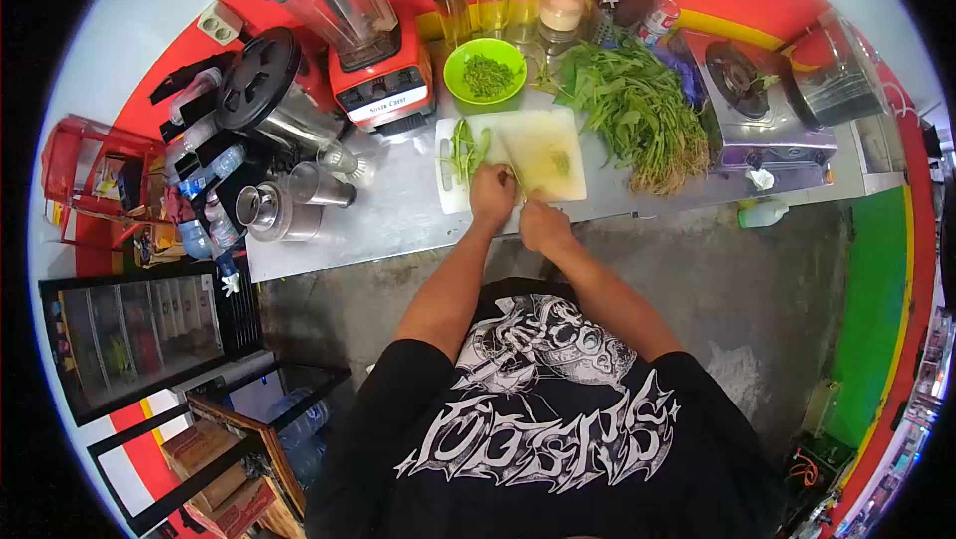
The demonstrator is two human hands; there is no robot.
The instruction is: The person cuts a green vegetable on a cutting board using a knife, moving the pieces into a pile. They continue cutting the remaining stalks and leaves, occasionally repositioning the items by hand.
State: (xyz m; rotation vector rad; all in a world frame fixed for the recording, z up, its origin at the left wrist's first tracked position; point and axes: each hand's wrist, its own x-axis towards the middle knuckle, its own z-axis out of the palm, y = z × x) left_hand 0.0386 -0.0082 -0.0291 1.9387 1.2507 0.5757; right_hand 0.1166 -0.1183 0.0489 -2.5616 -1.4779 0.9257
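Note:
A white cutting board (451,196) lies near the front edge of the metal counter. My right hand (545,228) is closed around a knife (512,155), whose thin blade points away from me over the board. Beside it, my left hand (492,198) rests on the board with its fingers curled; whatever they pinch is too small to make out. Long green leaves and stems (465,149) lie on the board's left part, just beyond my left hand. A small heap of chopped greens (560,161) sits on the right part. Behind the board, a lime-green bowl (455,84) holds more chopped greens.
A big bunch of leafy greens (637,106) with roots lies right of the board, beside a gas stove (767,131). To the left stand a red blender (383,91) and metal containers (289,210). Pump bottles (492,6) line the back wall.

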